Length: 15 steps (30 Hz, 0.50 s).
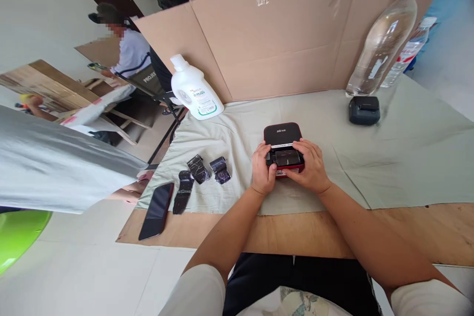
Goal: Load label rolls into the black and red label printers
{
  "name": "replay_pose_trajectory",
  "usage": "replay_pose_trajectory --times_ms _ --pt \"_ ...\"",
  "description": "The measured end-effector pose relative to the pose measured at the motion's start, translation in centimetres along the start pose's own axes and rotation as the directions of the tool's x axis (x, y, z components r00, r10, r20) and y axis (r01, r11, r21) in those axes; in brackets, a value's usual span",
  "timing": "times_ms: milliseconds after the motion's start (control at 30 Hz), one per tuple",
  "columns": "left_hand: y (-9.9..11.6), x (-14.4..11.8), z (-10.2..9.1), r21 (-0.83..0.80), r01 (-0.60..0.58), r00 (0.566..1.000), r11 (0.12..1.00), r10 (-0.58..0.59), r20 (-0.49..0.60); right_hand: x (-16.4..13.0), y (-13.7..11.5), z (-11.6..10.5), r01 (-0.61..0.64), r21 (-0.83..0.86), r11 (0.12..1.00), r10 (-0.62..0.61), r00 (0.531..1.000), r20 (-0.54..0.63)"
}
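A small black-and-red label printer sits on the cloth in front of me, its lid tipped back. Inside its front half lies a dark, shiny roll. My left hand grips the printer's left side, thumb at the front edge and fingers along the rim. On the opposite side my right hand holds it the same way. To the left lie crumpled pieces of black film: one strip is spread out, beside a partly unrolled piece and a small roll.
A phone lies at the table's front left edge. A white jug stands before the cardboard screen. At the back right are a large water bottle, a smaller bottle and a black box-shaped object. Another person sits far left.
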<state>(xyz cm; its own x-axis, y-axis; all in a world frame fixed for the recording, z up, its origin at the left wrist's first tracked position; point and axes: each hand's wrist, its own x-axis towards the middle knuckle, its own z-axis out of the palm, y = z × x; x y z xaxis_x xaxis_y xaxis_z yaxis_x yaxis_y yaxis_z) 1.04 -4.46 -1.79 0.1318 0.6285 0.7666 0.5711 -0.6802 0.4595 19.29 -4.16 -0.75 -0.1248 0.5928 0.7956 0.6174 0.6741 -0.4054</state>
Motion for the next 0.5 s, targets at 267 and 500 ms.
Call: replay_pose_trajectory --times_ms 267,500 --pt "-0.01 0.01 0.01 0.073 0.016 1.0 0.997 -0.015 -0.024 0.27 0.23 -0.3 0.005 -0.072 0.997 -0.006 1.0 -0.021" --pt "0.01 -0.25 0.26 -0.02 0.022 0.999 1.0 -0.023 -0.035 0.15 0.19 -0.29 -0.043 -0.019 0.999 0.043 0.999 0.001"
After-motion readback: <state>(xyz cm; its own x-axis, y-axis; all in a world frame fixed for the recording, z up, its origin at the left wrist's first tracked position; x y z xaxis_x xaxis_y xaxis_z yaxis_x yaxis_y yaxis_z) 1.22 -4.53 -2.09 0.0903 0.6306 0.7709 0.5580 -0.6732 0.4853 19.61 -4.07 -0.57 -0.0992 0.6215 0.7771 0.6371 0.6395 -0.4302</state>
